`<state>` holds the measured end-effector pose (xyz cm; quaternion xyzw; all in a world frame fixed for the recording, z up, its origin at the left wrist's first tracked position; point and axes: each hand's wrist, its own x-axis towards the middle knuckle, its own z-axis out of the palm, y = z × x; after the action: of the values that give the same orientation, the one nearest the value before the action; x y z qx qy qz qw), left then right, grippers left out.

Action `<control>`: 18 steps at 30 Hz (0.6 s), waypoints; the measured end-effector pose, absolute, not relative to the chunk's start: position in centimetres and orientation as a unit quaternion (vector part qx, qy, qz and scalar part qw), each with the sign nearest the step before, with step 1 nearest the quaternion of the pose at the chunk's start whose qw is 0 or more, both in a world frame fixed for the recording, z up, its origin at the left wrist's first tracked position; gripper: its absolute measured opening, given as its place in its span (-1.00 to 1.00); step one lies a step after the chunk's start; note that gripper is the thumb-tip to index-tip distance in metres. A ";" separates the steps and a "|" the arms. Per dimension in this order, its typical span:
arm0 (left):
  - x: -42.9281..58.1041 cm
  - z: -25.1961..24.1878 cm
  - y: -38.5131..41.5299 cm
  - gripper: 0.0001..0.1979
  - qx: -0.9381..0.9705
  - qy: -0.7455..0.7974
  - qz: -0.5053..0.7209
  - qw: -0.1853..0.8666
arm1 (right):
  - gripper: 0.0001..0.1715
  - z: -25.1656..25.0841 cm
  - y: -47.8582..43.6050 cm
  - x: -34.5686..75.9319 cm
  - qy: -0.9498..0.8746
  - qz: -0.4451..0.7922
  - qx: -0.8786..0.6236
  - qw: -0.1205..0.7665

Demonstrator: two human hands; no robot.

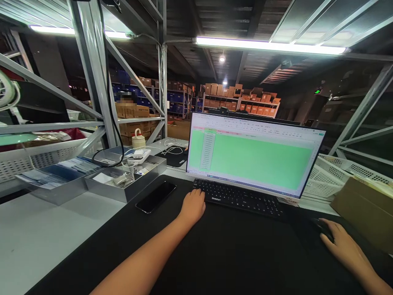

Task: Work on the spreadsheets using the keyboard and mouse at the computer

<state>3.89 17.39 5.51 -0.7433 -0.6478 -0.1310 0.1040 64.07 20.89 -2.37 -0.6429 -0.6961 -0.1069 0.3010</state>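
Observation:
My left hand (192, 205) rests at the left end of a black keyboard (239, 199), its fingers stretched over the corner keys and holding nothing. Over to the right, my right hand (344, 243) lies around a black computer mouse (323, 228), which it partly hides. Behind the keyboard stands a monitor (254, 162) with a spreadsheet on its screen, mostly green, with one column marked out. A dark-screened phone (156, 196) lies left of my left hand. Keyboard, phone and both hands are on a black desk mat (233, 254).
Grey trays (110, 190) with papers, small packets and a power strip (139, 157) stand at the left. A cream jug (138, 139) is behind them. A cardboard box (365, 211) sits close to my right hand. Metal rack posts (92, 73) rise at the left.

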 end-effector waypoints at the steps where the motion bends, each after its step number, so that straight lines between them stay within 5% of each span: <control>1: 3.9 5.5 17.4 -0.64 -0.743 -0.648 -0.130 0.104 | -0.31 -2.2 20.7 63.9 -0.695 -0.109 -0.645 0.300; 18: 3.9 5.5 17.4 -0.59 -0.740 -0.654 -0.131 0.089 | -0.30 -1.8 20.4 62.7 -0.681 -0.087 -0.650 0.328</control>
<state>3.90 17.45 5.54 -0.7400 -0.6538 -0.1307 0.0886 62.66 20.37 -1.81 -0.6496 -0.6805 -0.0874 0.3275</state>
